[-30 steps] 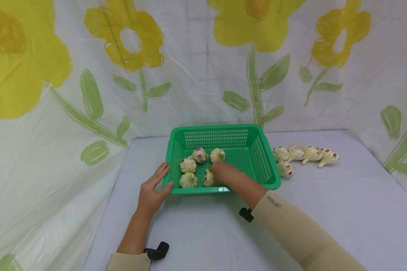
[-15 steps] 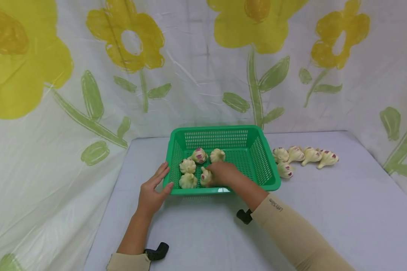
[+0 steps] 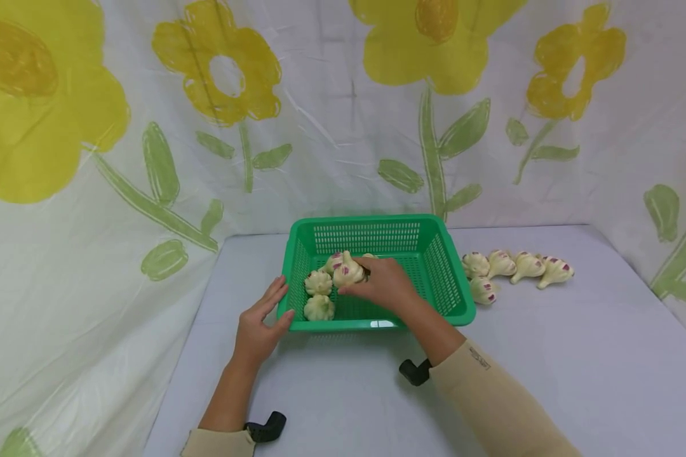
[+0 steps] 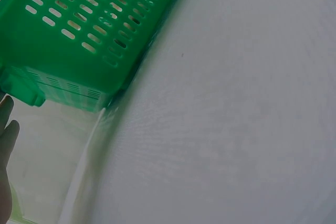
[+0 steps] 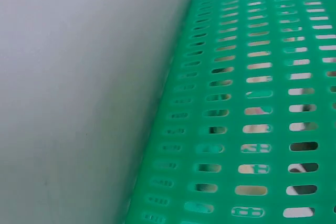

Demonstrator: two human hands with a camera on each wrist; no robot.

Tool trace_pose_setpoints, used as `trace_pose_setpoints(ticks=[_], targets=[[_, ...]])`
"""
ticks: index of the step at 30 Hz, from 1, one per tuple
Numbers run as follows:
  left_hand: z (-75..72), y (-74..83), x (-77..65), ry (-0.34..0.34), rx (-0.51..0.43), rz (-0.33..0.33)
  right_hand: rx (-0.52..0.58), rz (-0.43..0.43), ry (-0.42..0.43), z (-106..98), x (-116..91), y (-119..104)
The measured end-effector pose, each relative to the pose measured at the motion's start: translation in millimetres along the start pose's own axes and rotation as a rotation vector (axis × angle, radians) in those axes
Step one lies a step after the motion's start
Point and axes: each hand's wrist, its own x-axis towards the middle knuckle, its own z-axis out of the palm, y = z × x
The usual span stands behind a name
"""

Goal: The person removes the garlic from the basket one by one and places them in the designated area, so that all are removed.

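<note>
A green slotted plastic basket [image 3: 371,325] stands on the table, its side wall [image 4: 68,51] filling a corner of the left wrist view. Over its inside, my right hand [image 3: 385,284] grips a garlic bulb [image 3: 349,271] between thumb and fingers, stem upward. Two garlic bulbs, one near the front [image 3: 319,308] and one behind it [image 3: 318,282], lie along the left side. Two more behind are partly hidden by the held bulb and the hand. My left hand [image 3: 260,327] rests with extended fingers against the basket's left rim. The right wrist view shows only the slotted wall [image 5: 236,103] and tabletop.
Several garlic bulbs [image 3: 528,266] lie in a row on the white-covered table [image 3: 343,393] right of the basket, with one bulb [image 3: 483,290] in front of them. A flower-printed curtain [image 3: 331,127] hangs behind the table.
My right hand has lifted the garlic bulb from the basket's front floor, moving it up and toward the back. The left hand keeps its place on the rim.
</note>
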Motion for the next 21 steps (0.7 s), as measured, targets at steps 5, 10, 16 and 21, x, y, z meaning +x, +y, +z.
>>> trace_pose_setpoints(ticks=[5,10,16,21], targets=[[3.8,-23.4,-6.3,0.000,-0.003,-0.006,0.001,-0.011,0.065,-3.4,-3.9,-1.8],[3.6,-27.4,-6.7,-0.009,-0.015,-0.004,0.020,-0.117,0.180,-4.4,-6.3,-2.2],[5.0,-29.6,-6.7,0.003,-0.015,0.016,0.035,-0.215,0.321,-5.9,-10.7,-0.7],[5.7,-31.3,-7.2,0.014,-0.011,0.030,0.089,-0.270,0.413,-12.9,-17.3,2.8]])
